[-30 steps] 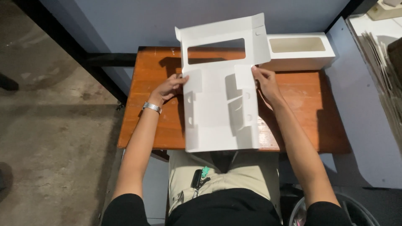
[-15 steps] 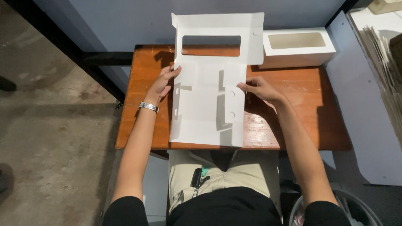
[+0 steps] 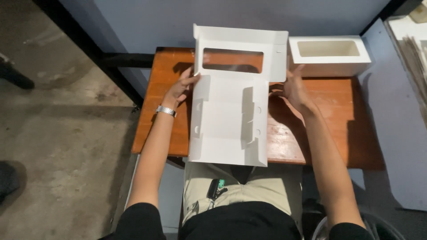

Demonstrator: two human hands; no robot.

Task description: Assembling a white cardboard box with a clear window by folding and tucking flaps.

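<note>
Head view: my left hand (image 3: pixel 181 87) grips the left edge of the flat white carton blank (image 3: pixel 231 120); my right hand (image 3: pixel 294 85) hovers released at its right edge. Beyond it, a finished box (image 3: pixel 329 57) on the wooden table (image 3: pixel 324 129).

The right hand (image 3: pixel 296 86) has come off the white blank (image 3: pixel 231 120) and now hovers open just beside its right edge, near the finished box (image 3: pixel 329 55). The left hand (image 3: pixel 180 91) has slid to the blank's left edge by the window panel.
</note>
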